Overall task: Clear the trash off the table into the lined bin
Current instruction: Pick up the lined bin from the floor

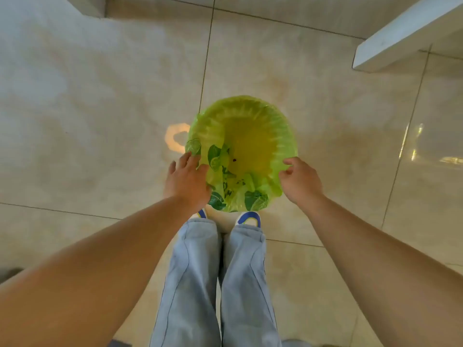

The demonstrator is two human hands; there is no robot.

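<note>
One bin (258,136) with one green liner (225,189) stands on the tiled floor (100,96), just beyond two shoes. The left hand (186,182) lies spread open against the liner's near-left rim; the right hand (300,182) pinches its right edge.

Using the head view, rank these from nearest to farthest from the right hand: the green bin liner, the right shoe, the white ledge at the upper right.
From the right hand:
1. Green bin liner: at the fingertips, just left of the hand.
2. Right shoe: below and left, by the bin's near edge.
3. White ledge: far up in the upper right corner.
</note>
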